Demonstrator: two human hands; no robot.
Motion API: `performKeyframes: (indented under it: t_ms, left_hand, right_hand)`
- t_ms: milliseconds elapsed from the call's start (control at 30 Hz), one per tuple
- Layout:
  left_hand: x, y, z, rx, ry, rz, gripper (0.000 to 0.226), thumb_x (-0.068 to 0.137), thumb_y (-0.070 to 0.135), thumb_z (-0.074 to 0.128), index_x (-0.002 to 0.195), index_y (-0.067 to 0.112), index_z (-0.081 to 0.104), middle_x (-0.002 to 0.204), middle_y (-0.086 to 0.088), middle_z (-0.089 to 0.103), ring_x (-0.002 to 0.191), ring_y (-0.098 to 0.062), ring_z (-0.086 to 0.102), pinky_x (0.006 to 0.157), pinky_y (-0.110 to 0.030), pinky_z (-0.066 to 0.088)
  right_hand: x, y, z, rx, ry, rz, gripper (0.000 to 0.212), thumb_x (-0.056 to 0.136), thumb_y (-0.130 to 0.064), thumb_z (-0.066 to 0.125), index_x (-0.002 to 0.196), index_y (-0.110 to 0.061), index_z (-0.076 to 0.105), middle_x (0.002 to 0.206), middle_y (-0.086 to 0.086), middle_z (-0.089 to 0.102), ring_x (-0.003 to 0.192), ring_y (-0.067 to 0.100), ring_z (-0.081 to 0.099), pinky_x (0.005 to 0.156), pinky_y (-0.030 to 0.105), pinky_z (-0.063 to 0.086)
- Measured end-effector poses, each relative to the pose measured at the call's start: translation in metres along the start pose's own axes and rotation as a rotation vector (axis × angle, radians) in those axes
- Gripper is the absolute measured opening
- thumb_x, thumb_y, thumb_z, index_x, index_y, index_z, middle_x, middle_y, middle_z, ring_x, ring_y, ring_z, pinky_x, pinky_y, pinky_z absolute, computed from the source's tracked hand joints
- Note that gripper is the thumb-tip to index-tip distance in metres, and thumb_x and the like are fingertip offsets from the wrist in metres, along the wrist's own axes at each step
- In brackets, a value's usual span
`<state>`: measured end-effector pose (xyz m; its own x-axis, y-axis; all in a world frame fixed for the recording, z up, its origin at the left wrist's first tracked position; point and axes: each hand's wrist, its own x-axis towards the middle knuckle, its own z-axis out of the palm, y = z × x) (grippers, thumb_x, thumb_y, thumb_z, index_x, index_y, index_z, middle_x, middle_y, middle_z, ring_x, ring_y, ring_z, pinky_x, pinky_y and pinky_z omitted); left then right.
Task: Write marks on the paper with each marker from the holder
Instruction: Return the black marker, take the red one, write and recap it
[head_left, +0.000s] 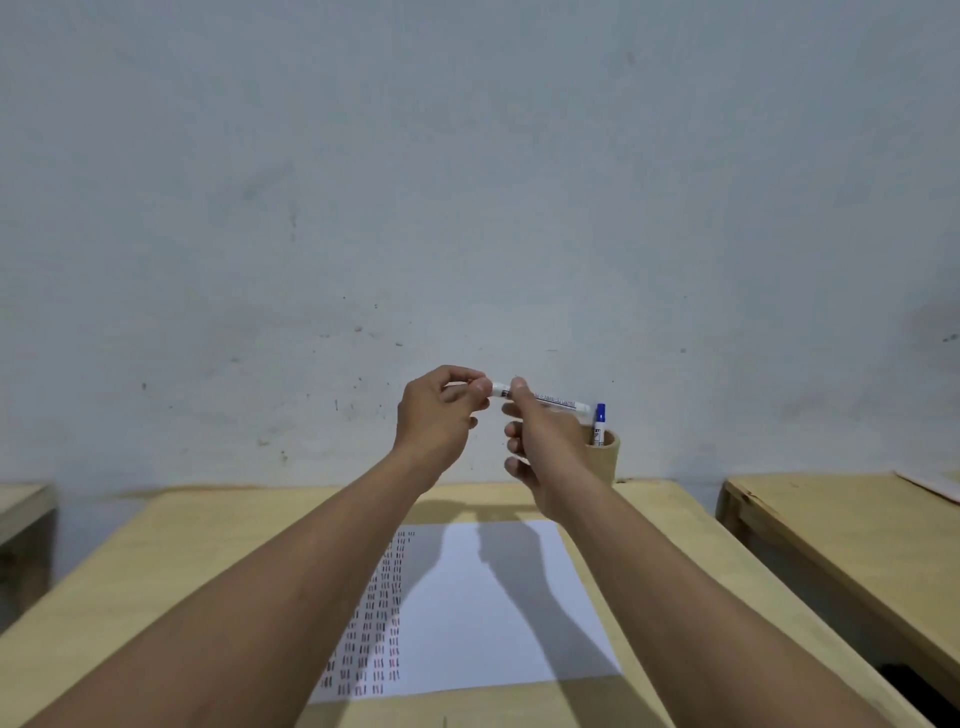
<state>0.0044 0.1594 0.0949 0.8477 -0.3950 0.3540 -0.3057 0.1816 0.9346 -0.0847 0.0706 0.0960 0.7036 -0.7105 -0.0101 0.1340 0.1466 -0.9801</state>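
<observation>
Both hands' fingers grasp one white marker (540, 399); one blue marker (600, 422) (capped) stands in holder (608, 457).

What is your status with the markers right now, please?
Both hands, left and right, gripping white marker above marked white paper. Blue-capped marker in wooden holder. Nothing obstructing.
</observation>
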Motion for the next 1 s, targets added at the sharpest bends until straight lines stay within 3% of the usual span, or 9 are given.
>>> performKeyframes:
  t_ms: [67, 167, 367, 533, 600, 700, 767, 833, 1000]
  left_hand:
    - [-0.002, 0.001, -0.007, 0.020, -0.028, -0.005, 0.003, 0.088, 0.020, 0.075, 0.087, 0.022, 0.077, 0.088, 0.000, 0.079, 0.091, -0.015, 0.073, 0.086, -0.040, 0.061]
    - [-0.004, 0.001, -0.020, 0.023, -0.040, -0.030, 0.005, 0.087, 0.021, 0.076, 0.084, 0.024, 0.079, 0.086, 0.005, 0.079, 0.086, -0.008, 0.070, 0.085, -0.036, 0.061]
    - [-0.003, -0.007, -0.044, -0.008, 0.047, -0.132, 0.016, 0.086, 0.028, 0.077, 0.088, 0.012, 0.081, 0.087, -0.004, 0.080, 0.095, -0.017, 0.075, 0.085, -0.039, 0.061]
    - [0.003, -0.024, -0.079, 0.224, 0.083, -0.134, 0.008, 0.084, 0.029, 0.079, 0.084, 0.022, 0.081, 0.090, -0.001, 0.079, 0.094, -0.022, 0.072, 0.086, -0.045, 0.060]
    - [0.004, -0.035, -0.094, 0.342, 0.115, -0.136, 0.013, 0.081, 0.028, 0.081, 0.093, 0.023, 0.080, 0.089, 0.001, 0.077, 0.086, -0.018, 0.070, 0.086, -0.038, 0.059]
    - [0.001, -0.050, -0.112, 0.489, 0.169, -0.152, 0.020, 0.079, 0.020, 0.083, 0.097, 0.016, 0.076, 0.083, -0.001, 0.076, 0.077, -0.009, 0.067, 0.067, -0.018, 0.047]
    - [-0.001, -0.061, -0.124, 0.573, 0.191, -0.160, 0.017, 0.079, 0.014, 0.083, 0.095, 0.012, 0.078, 0.085, -0.004, 0.077, 0.077, -0.012, 0.068, 0.066, -0.016, 0.044]
    - [-0.005, -0.073, -0.136, 0.667, 0.200, -0.160, 0.018, 0.082, 0.009, 0.079, 0.100, 0.010, 0.079, 0.094, -0.007, 0.077, 0.086, -0.017, 0.070, 0.078, -0.019, 0.045]
    - [-0.015, -0.108, -0.159, 0.896, 0.155, -0.178, 0.023, 0.092, 0.004, 0.061, 0.109, 0.008, 0.077, 0.106, -0.015, 0.075, 0.096, -0.031, 0.071, 0.085, -0.037, 0.058]
  right_hand:
    - [0.001, 0.001, 0.007, 0.238, -0.055, 0.120, 0.028, 0.096, -0.038, 0.067, 0.094, -0.010, 0.071, 0.062, -0.003, 0.053, 0.048, 0.010, 0.044, 0.041, 0.018, 0.040]
    - [0.002, 0.008, 0.016, 0.395, -0.122, 0.159, 0.019, 0.096, -0.026, 0.069, 0.088, -0.008, 0.070, 0.063, -0.001, 0.057, 0.048, 0.008, 0.048, 0.042, 0.015, 0.044]
    - [0.002, 0.021, 0.037, 0.454, -0.106, 0.071, 0.013, 0.096, -0.010, 0.065, 0.091, 0.002, 0.069, 0.067, 0.006, 0.064, 0.051, 0.009, 0.059, 0.052, 0.016, 0.055]
    - [0.006, 0.037, 0.043, 0.375, -0.105, 0.101, 0.011, 0.095, -0.011, 0.065, 0.092, -0.001, 0.069, 0.071, 0.006, 0.063, 0.054, 0.011, 0.055, 0.050, 0.016, 0.053]
    - [0.006, 0.045, 0.047, 0.348, -0.102, 0.123, 0.010, 0.094, -0.012, 0.065, 0.092, -0.003, 0.068, 0.071, 0.005, 0.063, 0.053, 0.010, 0.054, 0.049, 0.016, 0.052]
    - [0.005, 0.055, 0.055, 0.339, -0.102, 0.153, 0.010, 0.093, -0.011, 0.065, 0.088, -0.003, 0.067, 0.070, 0.005, 0.061, 0.052, 0.010, 0.052, 0.047, 0.017, 0.052]
    - [0.005, 0.060, 0.059, 0.321, -0.102, 0.169, 0.013, 0.092, -0.010, 0.064, 0.081, -0.003, 0.067, 0.069, 0.006, 0.061, 0.052, 0.011, 0.051, 0.047, 0.017, 0.051]
    - [0.005, 0.064, 0.062, 0.299, -0.105, 0.177, 0.014, 0.092, -0.009, 0.064, 0.079, -0.003, 0.067, 0.069, 0.006, 0.060, 0.053, 0.011, 0.051, 0.047, 0.017, 0.051]
    - [0.006, 0.073, 0.066, 0.228, -0.109, 0.177, 0.012, 0.091, -0.009, 0.063, 0.080, -0.005, 0.066, 0.068, 0.006, 0.059, 0.053, 0.011, 0.050, 0.046, 0.017, 0.050]
